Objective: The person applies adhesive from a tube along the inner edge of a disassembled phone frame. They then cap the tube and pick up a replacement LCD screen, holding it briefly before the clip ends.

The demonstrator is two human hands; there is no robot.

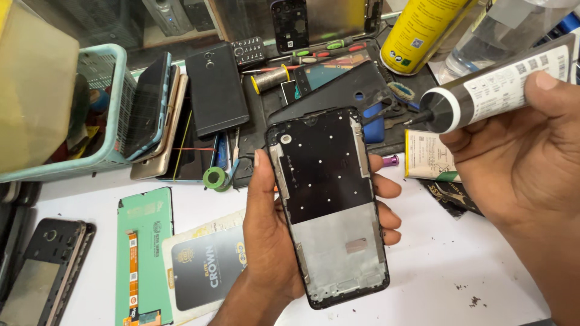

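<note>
Black phone frame (329,205) sits gripped in the left hand (272,241); at two o'clock, the right hand (519,157) clasps a glue tube (501,90).

Basket: to your far left you see a pale teal plastic basket (115,96).
Phones: beside it, a dark phone (215,90) lies face down.
Screen part: near you lies a green-backed display panel (144,253).
Can: a yellow spray can (420,30) stands at the back.
Solder: a solder spool (270,79) lies behind.
</note>
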